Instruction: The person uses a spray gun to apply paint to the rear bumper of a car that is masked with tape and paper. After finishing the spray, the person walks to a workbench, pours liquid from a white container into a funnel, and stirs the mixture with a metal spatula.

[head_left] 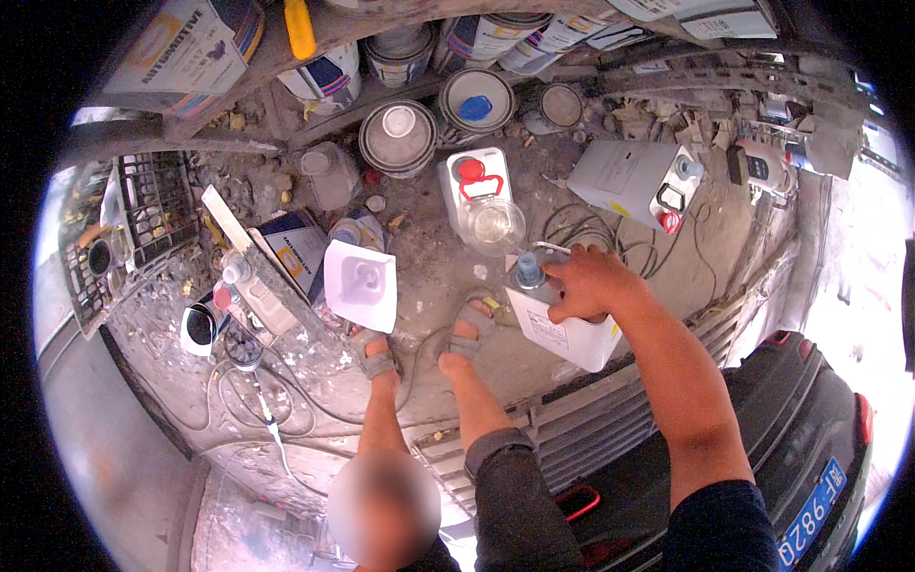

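My right hand (pixel 593 283) is closed around the top of a white rectangular can (pixel 564 336), its fingers curled over the handle area. The can leans, and its greyish spout (pixel 528 271) is close to a clear plastic cup (pixel 495 225). That cup rests on or against another white can (pixel 464 170) with a red cap and red handle. I cannot tell whether liquid leaves the spout. My left hand is not visible; a round blurred patch covers the lower middle of the head view.
Paint tins (pixel 399 143) line the back beneath a shelf. A white can (pixel 629 177) lies by a coiled hose (pixel 581 227). A white square-edged piece (pixel 360 286) is near my sandalled feet. A spray gun (pixel 246 353) is at left; a dark car (pixel 762 419) is at right.
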### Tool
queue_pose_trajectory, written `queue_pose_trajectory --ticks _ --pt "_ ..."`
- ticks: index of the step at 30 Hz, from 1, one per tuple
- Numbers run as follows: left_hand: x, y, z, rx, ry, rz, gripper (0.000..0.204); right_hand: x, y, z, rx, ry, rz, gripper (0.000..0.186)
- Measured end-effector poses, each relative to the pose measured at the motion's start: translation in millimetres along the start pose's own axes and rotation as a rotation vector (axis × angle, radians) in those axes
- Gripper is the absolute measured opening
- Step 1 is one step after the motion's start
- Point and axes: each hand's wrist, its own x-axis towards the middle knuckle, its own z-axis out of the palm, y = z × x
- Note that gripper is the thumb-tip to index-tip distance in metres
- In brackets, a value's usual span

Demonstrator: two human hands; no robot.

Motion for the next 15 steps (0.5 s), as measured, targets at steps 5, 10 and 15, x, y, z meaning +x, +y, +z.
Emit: queue_pose_trajectory --ticks 5,10,15 --pt "-0.2 1.1 2.2 -0.001 0.044 0.018 0.031 3.1 -4.3 -6.8 0.000 -0.039 0.013 0.081" --pt "-3.5 -4.7 9.1 -0.039 0.045 0.014 0.031 5.8 -7.7 -11.5 -0.010 -0.064 0.014 0.082" --pt "-9.3 -14.7 21.2 0.023 0.164 0.151 0.031 7.0 -8.7 -13.3 -0.013 -0.086 0.016 0.081"
